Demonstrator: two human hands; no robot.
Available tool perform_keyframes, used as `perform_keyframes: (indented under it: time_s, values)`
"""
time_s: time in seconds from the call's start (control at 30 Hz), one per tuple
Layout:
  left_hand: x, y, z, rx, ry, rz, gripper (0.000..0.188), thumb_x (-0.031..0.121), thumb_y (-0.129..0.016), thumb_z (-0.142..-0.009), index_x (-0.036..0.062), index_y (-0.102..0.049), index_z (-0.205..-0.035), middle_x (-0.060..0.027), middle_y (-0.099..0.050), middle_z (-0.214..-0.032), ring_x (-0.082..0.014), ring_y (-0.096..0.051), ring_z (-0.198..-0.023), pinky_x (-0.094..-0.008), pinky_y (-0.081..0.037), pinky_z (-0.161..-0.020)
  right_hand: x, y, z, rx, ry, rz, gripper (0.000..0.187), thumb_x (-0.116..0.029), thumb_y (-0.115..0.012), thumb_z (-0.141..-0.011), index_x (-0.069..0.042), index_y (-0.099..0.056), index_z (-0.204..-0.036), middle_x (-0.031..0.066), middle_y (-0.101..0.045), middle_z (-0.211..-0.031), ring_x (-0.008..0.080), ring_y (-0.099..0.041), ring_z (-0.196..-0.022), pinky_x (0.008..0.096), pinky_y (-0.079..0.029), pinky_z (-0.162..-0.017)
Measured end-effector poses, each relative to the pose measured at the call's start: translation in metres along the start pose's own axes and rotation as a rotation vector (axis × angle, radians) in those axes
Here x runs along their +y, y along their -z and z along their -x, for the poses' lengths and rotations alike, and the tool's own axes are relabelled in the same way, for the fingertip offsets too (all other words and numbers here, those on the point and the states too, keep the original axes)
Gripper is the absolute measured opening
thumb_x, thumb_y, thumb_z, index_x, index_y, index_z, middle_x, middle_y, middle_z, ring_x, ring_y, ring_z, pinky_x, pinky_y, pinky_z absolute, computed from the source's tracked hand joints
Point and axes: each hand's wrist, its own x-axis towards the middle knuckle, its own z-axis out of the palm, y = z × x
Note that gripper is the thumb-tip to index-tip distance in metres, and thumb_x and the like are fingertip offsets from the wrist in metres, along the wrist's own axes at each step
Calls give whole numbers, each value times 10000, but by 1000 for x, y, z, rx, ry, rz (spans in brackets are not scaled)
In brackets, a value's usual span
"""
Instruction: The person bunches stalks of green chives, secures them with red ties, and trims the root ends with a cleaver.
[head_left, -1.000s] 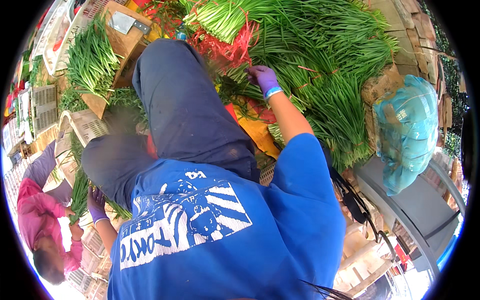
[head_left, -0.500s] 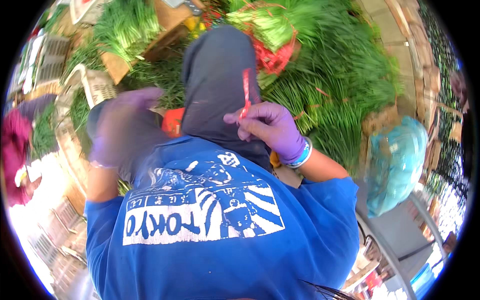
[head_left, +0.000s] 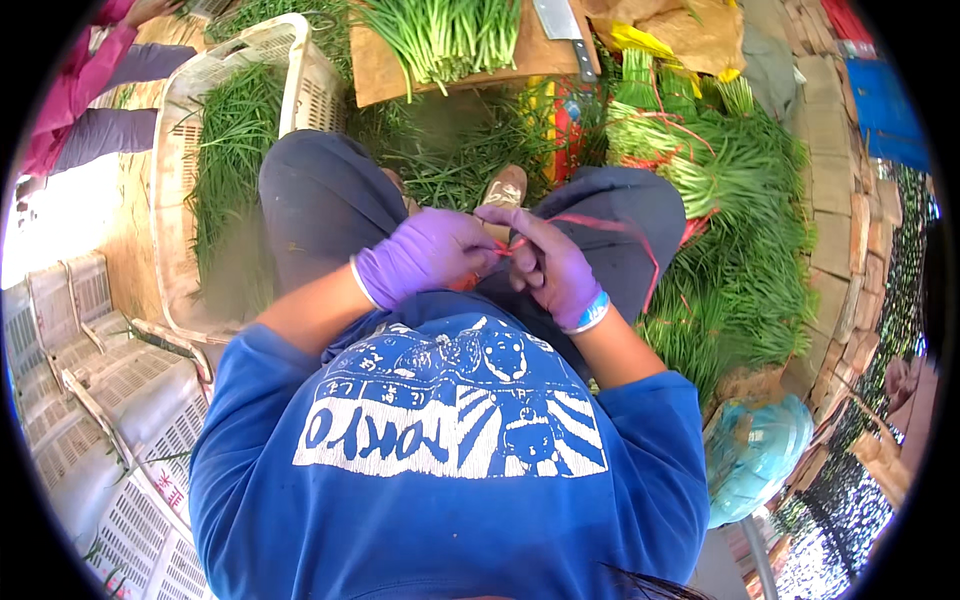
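Both my hands wear purple gloves and meet above my lap. My left hand [head_left: 428, 256] is closed, its fingertips pinching a red plastic strip [head_left: 648, 262]. My right hand [head_left: 556, 264] is beside it with the index finger extended and the other fingers curled around the strip. One length of the strip loops out over my right knee. A small red bit shows between the two hands; whether it is knotted is too small to tell. To the right lie bundles of green chives [head_left: 665, 150], some with red strips around them, on a larger heap of chives [head_left: 735, 300].
A wooden board [head_left: 378, 62] ahead carries cut chives [head_left: 445, 40] and a cleaver [head_left: 560, 22]. Loose greens fill a white crate [head_left: 170, 200] at left; stacked crates [head_left: 120, 400] stand nearer. A blue-green plastic bag [head_left: 758, 455] sits at right. Another person's magenta sleeve [head_left: 75, 100] shows far left.
My left hand has come in from the left to meet the right at the strip. My knees have spread apart, and the view has shifted, bringing the board and cleaver further into sight.
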Motion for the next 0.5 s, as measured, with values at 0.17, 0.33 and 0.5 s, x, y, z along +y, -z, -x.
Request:
perform_keyframes:
  time_s: [0.17,0.33,0.5]
  values:
    - [-100,81,-5,73,343,-300,160,208,-594,-738,73,-645,-806,-100,-614,-696,-250,-604,-694,-344,-472,-650,-11,57,-87,288,153,-430,350,-251,-423,-897,13,-497,-1114,-38,-482,-658,59,-395,-520,207,-348,-487]
    - [-201,137,-34,-132,563,-770,184,203,-559,-752,54,-655,-803,-133,-634,-761,-287,-622,-762,-377,-490,-642,15,101,-217,48,-487,13,335,-241,-419,-902,60,-522,-1007,-22,-432,-601,73,-382,-478,200,-332,-452]
    - [-240,161,-57,236,700,-783,198,252,-528,-786,92,-644,-806,-124,-631,-800,-278,-620,-745,-378,-489,-634,60,88,-318,451,-153,-78,324,-266,-437,-888,-73,-390,-631,8,-394,-503,93,-344,-390,250,-273,-361]
